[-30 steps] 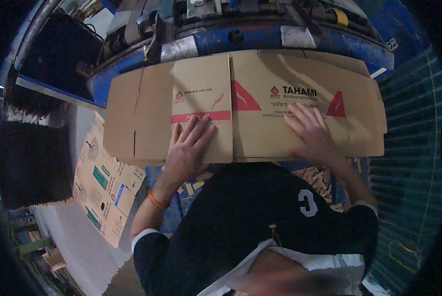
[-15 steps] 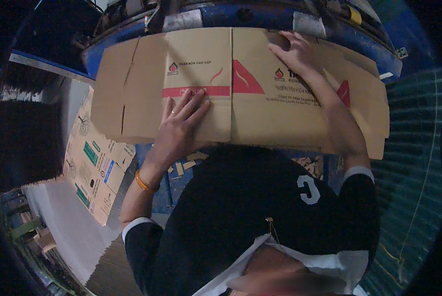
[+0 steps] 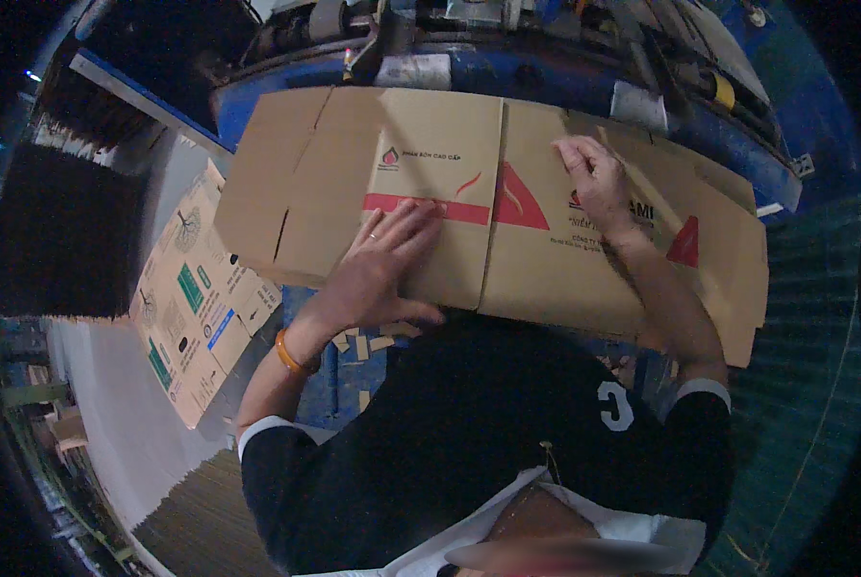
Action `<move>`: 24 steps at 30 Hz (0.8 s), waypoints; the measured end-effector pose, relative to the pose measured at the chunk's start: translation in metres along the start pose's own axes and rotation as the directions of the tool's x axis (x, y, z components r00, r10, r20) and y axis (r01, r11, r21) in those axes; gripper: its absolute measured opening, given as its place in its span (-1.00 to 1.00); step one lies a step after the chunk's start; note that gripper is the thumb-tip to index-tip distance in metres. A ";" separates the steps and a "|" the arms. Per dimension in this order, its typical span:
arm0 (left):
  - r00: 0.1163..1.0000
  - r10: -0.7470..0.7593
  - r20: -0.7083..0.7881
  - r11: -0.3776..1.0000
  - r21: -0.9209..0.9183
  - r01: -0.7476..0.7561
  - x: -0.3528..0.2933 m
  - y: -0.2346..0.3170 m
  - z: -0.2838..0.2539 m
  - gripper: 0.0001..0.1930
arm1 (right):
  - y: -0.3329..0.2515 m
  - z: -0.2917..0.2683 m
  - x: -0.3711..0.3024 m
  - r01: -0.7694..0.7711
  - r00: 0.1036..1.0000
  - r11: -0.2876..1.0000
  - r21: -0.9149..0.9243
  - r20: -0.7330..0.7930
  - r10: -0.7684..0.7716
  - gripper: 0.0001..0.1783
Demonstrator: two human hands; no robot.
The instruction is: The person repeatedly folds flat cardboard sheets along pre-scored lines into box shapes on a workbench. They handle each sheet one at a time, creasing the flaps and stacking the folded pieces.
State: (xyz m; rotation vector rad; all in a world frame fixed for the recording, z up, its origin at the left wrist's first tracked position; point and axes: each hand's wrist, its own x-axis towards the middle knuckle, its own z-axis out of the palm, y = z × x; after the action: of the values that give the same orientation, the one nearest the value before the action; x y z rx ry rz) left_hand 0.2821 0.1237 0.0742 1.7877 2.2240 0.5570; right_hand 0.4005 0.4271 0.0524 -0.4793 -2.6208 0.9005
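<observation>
A flat brown cardboard box blank (image 3: pixel 556 274) with red and black print lies crosswise in front of my body. It has a seam near its middle and slots toward both ends. My left hand (image 3: pixel 387 255) rests palm down on its left part, fingers stretched over the red band and thumb pointing right. An orange bangle circles that wrist. Over the right half of the blank, close to its black print, is my right hand (image 3: pixel 596 183). Its fingers are curled and the thumb is pressed to them. Whatever the fingertips may hold is hidden.
Beyond the blank stands a blue machine (image 3: pixel 517 77) with dark metal parts. Printed cardboard sheets (image 3: pixel 185 317) lie at the left, near a dark stack of board edges (image 3: pixel 60 231). Small cardboard scraps (image 3: pixel 361 346) lie below the blank's near edge. Green corrugated sheeting (image 3: pixel 806 385) is at the right.
My right hand has drawn back from the blank's far edge, its fingers now curled together. My left hand stays flat on the blank. The whole view has shifted and tilted.
</observation>
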 end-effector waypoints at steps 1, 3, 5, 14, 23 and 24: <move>0.997 0.012 -0.080 0.998 -0.056 -0.016 0.001 -0.004 0.001 -0.06 | -0.010 0.003 0.002 -0.242 0.970 0.933 0.266 0.080 0.228 -0.37; 0.983 -0.093 -0.160 0.992 -0.104 0.077 0.003 -0.011 0.006 -0.14 | -0.032 0.016 0.004 -0.187 0.981 0.956 0.228 0.089 0.170 -0.47; 0.948 -0.159 -0.275 0.986 -0.090 0.139 0.006 -0.017 0.012 -0.22 | -0.051 0.030 0.011 -0.276 0.960 0.908 0.314 0.142 0.243 -0.54; 0.655 -0.569 -0.497 0.815 -0.452 0.364 0.047 -0.055 0.001 -0.69 | -0.055 0.047 0.026 -0.329 0.939 0.464 0.823 0.338 0.066 -0.68; 0.612 -0.669 -0.422 0.732 -0.517 0.443 0.057 -0.076 0.005 -0.70 | -0.060 0.055 0.029 -0.397 0.906 0.731 0.555 0.364 0.216 -0.75; 0.603 -0.645 -0.470 0.764 -0.431 0.481 0.058 -0.074 0.007 -0.72 | -0.057 0.051 0.031 -0.343 0.918 0.814 0.468 0.349 0.187 -0.76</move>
State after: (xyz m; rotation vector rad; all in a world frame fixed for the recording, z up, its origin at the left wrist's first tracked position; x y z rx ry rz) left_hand 0.2062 0.1680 0.0389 0.7029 2.7471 1.3195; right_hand 0.3405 0.3709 0.0571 -0.6121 -2.4169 1.8384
